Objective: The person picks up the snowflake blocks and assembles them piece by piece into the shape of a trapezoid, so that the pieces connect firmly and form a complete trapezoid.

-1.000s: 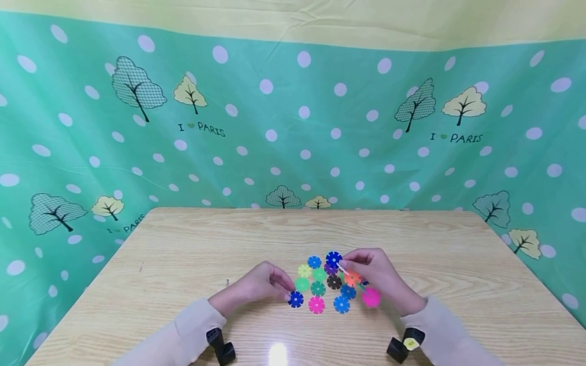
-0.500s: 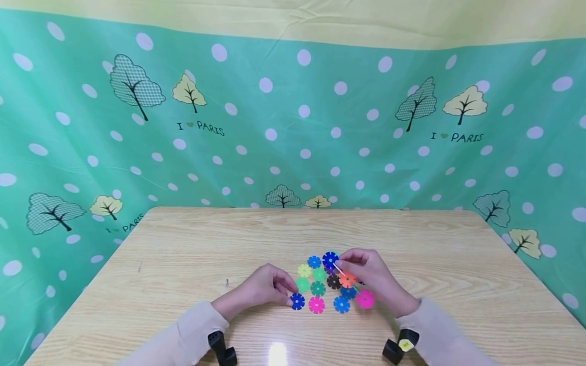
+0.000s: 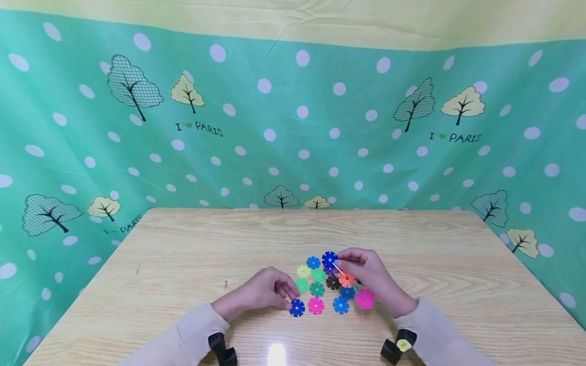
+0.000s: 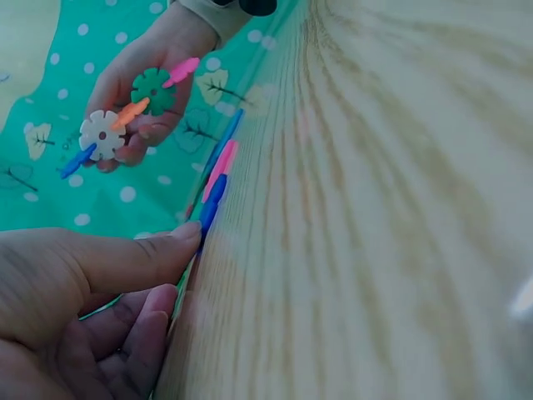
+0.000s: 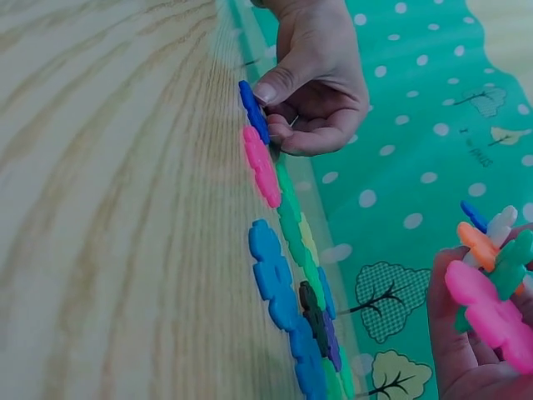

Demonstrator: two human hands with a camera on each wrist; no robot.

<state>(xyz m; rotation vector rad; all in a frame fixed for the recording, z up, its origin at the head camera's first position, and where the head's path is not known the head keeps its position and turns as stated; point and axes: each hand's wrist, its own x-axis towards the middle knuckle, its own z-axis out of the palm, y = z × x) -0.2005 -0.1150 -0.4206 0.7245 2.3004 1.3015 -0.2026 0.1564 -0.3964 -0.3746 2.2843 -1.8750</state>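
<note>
My left hand (image 3: 267,288) pinches a dark blue notched plastic disc (image 3: 296,307) between thumb and finger at the tabletop. In the right wrist view this blue disc (image 5: 252,112) stands beside a pink disc (image 5: 261,167). My right hand (image 3: 366,268) holds a chain of interlocked discs above the others: dark blue (image 3: 329,260), white (image 4: 103,135), orange (image 3: 346,278), green (image 4: 153,90) and pink (image 3: 364,299). Beneath and left of it, several discs lie flat, among them a pink disc (image 3: 316,305), a light blue disc (image 3: 341,305) and a black disc (image 3: 332,282). The right hand covers part of a dark blue piece.
The wooden table (image 3: 206,239) carries the flat discs near its middle front. Behind it hangs a green dotted curtain (image 3: 247,101) printed with trees. Black wrist cameras (image 3: 222,349) sit on both sleeves. A bright reflection lies at the front of the table.
My left hand has drawn the dark blue disc slightly toward me, away from the green disc behind it. The right hand has shifted a little left with its chain.
</note>
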